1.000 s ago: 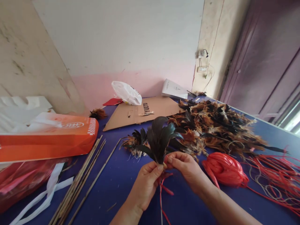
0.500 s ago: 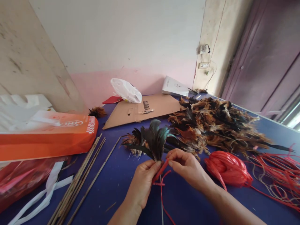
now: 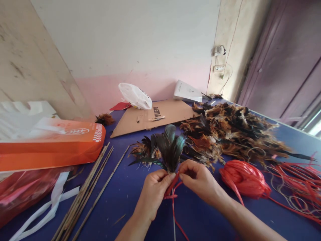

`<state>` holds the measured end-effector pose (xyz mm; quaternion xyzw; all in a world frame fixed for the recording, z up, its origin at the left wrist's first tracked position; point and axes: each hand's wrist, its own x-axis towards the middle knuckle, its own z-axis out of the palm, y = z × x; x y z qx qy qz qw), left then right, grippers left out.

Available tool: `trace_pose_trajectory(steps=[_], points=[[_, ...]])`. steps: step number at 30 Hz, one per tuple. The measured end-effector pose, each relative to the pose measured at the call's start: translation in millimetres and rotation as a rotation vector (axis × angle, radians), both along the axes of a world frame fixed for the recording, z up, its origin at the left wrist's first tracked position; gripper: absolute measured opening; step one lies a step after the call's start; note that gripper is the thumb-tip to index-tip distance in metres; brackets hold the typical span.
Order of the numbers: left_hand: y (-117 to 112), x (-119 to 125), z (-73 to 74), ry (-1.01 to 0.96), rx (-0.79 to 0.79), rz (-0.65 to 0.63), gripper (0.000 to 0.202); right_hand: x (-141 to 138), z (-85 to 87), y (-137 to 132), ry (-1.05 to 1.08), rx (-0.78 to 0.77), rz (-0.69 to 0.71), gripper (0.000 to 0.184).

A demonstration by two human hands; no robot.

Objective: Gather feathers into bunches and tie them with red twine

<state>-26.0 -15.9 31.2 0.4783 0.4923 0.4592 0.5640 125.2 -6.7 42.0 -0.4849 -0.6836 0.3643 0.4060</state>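
Pinching left hand (image 3: 153,190): forearm slanting up from the bottom edge, thumb laid across, fingers tight around the base of the feather bunch (image 3: 170,149)!
Right hand (image 3: 197,175): angled in from the lower right, knuckles bent, thumb and forefinger nipped on the red strip (image 3: 171,186), close beside the left thumb.
Feather bunch: standing upright above the left hand, glossy black-green, fanned, one slim plume jutting left.
Red strip: thin, flat, ribbon-like.
Red ball (image 3: 244,179): shiny, crinkled, right of the hands.
Feather pile (image 3: 233,130): shaggy, brown and black, heaped behind.
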Motion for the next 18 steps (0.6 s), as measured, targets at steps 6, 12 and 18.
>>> trace_pose_trajectory(steps=[6, 12, 18], points=[[0.8, -2.4, 4.8, 0.283, 0.22, -0.017, 0.024, -1.4, 0.1, -2.6, -0.075, 0.085, -0.018, 0.009], [-2.2, 0.7, 4.7, 0.109, 0.117, -0.026, 0.024, -0.8, -0.8, -0.6, 0.089, -0.162, 0.034, 0.01], [-2.5, 1.5, 3.5, 0.035, 0.11, 0.029, 0.028, -4.7, -2.4, -0.5, 0.289, -0.28, 0.042, 0.01]])
